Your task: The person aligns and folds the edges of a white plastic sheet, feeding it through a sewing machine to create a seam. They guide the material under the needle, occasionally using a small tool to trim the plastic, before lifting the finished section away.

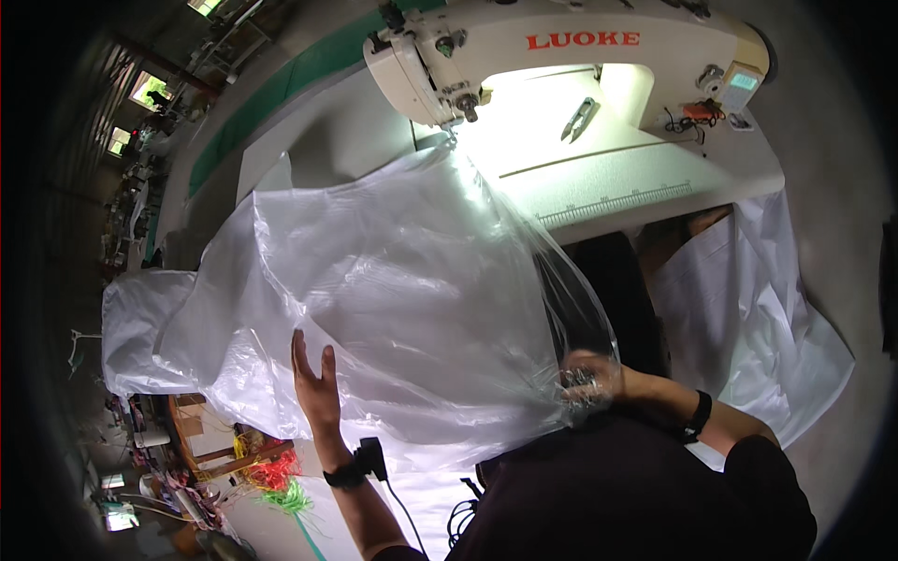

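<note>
We are in a sewing workshop: an industrial sewing machine (561,56) on a white counter (645,178), more workstations (140,187) behind.

Black short-sleeved shirt, bare forearms — black wristbands, a small device clipped on the left one.

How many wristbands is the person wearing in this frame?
2. One black wristband on the left hand's wrist, carrying a small black device; another black wristband on the right hand's wrist. The clear plastic sheet hides neither.
</note>
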Motion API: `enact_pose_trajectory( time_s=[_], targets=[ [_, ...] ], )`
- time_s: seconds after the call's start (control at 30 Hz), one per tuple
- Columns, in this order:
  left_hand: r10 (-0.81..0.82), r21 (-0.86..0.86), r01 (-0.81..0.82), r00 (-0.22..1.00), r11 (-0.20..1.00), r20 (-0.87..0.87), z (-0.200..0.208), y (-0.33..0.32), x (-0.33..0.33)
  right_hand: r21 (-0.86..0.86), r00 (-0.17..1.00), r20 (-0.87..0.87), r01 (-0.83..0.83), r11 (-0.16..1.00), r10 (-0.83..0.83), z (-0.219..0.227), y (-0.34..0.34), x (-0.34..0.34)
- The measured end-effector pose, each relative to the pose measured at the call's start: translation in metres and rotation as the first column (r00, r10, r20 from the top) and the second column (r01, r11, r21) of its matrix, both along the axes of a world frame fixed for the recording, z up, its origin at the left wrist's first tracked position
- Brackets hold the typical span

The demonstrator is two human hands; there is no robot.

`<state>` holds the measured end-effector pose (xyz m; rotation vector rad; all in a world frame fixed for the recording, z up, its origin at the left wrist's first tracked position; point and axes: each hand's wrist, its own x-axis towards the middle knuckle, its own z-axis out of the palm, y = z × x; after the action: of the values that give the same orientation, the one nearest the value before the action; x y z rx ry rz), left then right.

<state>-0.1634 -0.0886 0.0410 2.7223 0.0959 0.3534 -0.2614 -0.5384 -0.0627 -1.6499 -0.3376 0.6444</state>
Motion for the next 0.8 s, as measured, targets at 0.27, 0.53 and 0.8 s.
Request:
enact_pose_trajectory(
  time_s=[0.27,0.53,0.8],
  targets=[
    [0.223,-0.127,-0.268,0.932,0.955,-0.285,-0.045,-0.008,-0.087,0.214,0.928,-0.325,-0.113,0.97,0.18,0.018,0.037,0.017],
    [0.179,-0.562,-0.197,0.98,0.803,-0.088,-0.088,-0.017,-0.092,0.238,0.937,-0.266,-0.166,0.957,0.229,0.057,0.049,0.013],
    [0.312,-0.525,-0.291,0.949,0.8,-0.051,-0.007,0.061,-0.073,0.272,0.846,-0.531,0.126,0.954,0.04,0.065,0.006,-0.015]
  ],
)
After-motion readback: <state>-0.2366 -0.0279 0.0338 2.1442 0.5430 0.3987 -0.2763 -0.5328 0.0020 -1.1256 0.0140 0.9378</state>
